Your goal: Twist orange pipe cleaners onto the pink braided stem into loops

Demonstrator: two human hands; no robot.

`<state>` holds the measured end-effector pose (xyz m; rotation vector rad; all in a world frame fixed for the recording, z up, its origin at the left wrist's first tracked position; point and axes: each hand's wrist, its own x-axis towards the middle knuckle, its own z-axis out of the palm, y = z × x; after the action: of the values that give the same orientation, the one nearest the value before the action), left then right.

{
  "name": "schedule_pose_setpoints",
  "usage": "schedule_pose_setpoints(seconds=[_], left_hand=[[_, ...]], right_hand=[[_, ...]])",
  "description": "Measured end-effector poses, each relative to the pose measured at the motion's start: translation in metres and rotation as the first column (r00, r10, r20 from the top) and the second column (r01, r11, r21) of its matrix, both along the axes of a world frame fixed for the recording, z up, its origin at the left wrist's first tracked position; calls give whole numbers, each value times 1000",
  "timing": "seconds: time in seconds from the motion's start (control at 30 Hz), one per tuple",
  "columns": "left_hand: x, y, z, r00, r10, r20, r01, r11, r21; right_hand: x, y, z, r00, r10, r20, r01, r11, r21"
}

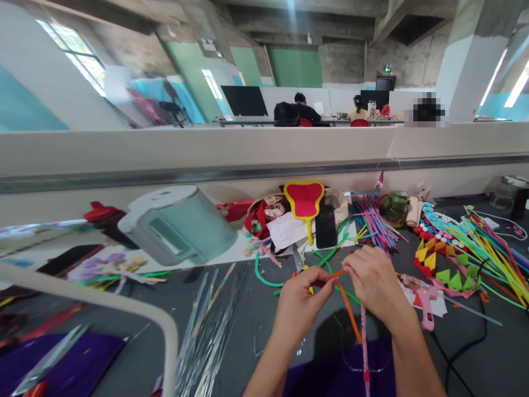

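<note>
My left hand (303, 300) is closed, thumb and forefinger pinching an orange pipe cleaner (349, 311). Close beside it, my right hand (374, 281) pinches the same orange strand at its upper part, so a short stretch spans the two hands. The rest of the strand hangs down between my forearms. A pink braided cord (364, 342) with a red bead runs down below my right hand; whether my fingers hold it I cannot tell. Green pipe cleaners (328, 255) lie just behind my hands, next to scissors (298, 259) that are partly hidden.
A pink glue gun (427, 303) with a black cable lies to the right, near bundled pipe cleaners (502, 259). Metal wires (212, 325) spread on the left by a pale green pitcher (194, 226). Behind stand a red-yellow fan (305, 199), a black phone (326, 226) and a low partition (248, 146).
</note>
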<state>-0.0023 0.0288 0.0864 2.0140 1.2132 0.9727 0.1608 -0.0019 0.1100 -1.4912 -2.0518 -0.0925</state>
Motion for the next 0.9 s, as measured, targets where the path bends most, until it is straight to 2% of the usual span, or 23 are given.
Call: schedule_pose_setpoints(seconds=[0.1, 0.17, 0.2, 0.27, 0.4, 0.5, 0.57, 0.63, 0.73, 0.83, 0.9], left_hand=[[6, -11, 2, 971, 149, -189, -90, 953, 289], [9, -15, 3, 956, 203, -213, -109, 916, 385], [10, -15, 3, 963, 190, -193, -102, 914, 392], [11, -14, 4, 989, 108, -102, -67, 938, 341], [10, -8, 2, 991, -33, 130, 17, 992, 123], [8, -4, 2, 965, -82, 249, 92, 995, -28], [6, -2, 3, 934, -124, 334, 177, 975, -132], [2, 0, 5, 882, -151, 447, 292, 919, -266], [-4, 2, 7, 793, -140, 593, 470, 760, -449], [-7, 2, 4, 733, -122, 669, 585, 614, -529], [-7, 2, 2, 700, -101, 707, 628, 560, -541]], right_hand=[[0, 0, 0, 1000, -8, 16, 8, 1000, 0], [0, 0, 0, 1000, 3, 0, -3, 1000, -1], [1, 0, 0, 1000, 14, -15, -14, 1000, -1], [2, -1, 1, 997, 48, -53, -48, 999, -6], [4, -1, 2, 987, 110, -113, -112, 994, -9], [6, -1, 2, 980, 137, -144, -139, 990, -6], [8, -1, 2, 970, 159, -182, -163, 987, -11], [12, -1, 3, 954, 180, -240, -192, 981, -25], [18, -2, 6, 918, 210, -335, -239, 970, -47], [21, -2, 7, 884, 235, -404, -278, 960, -48], [21, -3, 6, 864, 251, -436, -299, 953, -44]])
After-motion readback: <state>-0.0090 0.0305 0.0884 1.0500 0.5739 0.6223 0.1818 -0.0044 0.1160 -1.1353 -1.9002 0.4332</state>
